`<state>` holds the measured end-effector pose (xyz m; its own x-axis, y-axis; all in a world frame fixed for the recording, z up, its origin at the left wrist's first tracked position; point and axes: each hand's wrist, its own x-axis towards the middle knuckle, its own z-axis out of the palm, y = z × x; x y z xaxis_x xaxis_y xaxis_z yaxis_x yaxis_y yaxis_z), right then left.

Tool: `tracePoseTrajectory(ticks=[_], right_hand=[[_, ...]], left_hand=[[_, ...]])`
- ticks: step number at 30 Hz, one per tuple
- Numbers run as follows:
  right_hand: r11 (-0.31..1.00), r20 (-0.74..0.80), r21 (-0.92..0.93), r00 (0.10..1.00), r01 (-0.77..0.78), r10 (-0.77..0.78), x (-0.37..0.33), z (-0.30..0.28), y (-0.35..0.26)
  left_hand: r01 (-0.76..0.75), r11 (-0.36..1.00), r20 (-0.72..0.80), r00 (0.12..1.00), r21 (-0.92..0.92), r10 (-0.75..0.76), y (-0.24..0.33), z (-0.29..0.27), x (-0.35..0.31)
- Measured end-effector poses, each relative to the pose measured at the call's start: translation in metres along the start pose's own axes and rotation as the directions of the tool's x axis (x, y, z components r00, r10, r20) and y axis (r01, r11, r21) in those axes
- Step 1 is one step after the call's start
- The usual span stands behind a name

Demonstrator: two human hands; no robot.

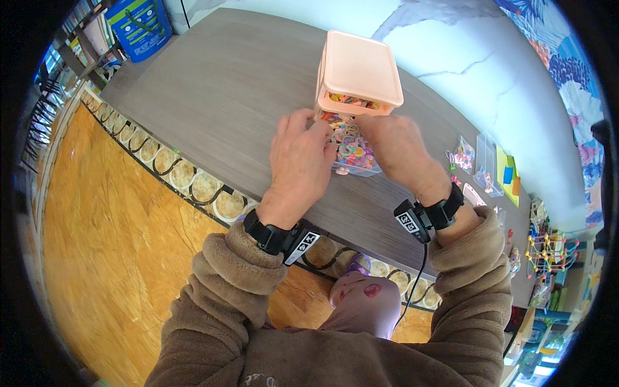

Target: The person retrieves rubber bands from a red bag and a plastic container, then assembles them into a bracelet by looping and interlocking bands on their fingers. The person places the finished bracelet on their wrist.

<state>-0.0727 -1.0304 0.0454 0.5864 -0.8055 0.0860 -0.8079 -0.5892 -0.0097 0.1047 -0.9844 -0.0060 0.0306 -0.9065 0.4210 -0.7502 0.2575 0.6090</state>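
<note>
A pale peach storage box (362,63) stands on the grey table, with a clear drawer (369,171) pulled out toward me. Colourful hair ties (351,147) fill the drawer, and more show through a gap in the box's front. My left hand (300,151) grips the drawer's left side near the box, fingers bent and thumb over the rim. On the opposite side, my right hand (394,145) has its fingers curled over the drawer's right rim, close under the box front. Its fingertips are partly hidden.
The grey wood-look table (245,84) runs against a marbled wall. To the right lie a clear plastic tray (488,169), a small bag of bits (463,155), yellow sheets (509,177) and a stick-and-ball model (548,253). A blue bag (138,29) stands at the far left.
</note>
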Motion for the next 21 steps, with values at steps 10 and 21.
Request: tracePoseTrajectory(ticks=[10,21], right_hand=[[0.983,0.032,0.184,0.999,-0.018,0.012,0.008,0.005,-0.019],[0.990,-0.034,0.122,0.997,-0.070,0.074,0.010,0.018,-0.026]], left_hand=[[-0.003,1.000,-0.025,1.000,-0.015,0.003,-0.005,0.005,-0.001],[-0.004,0.998,-0.015,1.000,-0.055,0.004,-0.007,-0.002,-0.004]])
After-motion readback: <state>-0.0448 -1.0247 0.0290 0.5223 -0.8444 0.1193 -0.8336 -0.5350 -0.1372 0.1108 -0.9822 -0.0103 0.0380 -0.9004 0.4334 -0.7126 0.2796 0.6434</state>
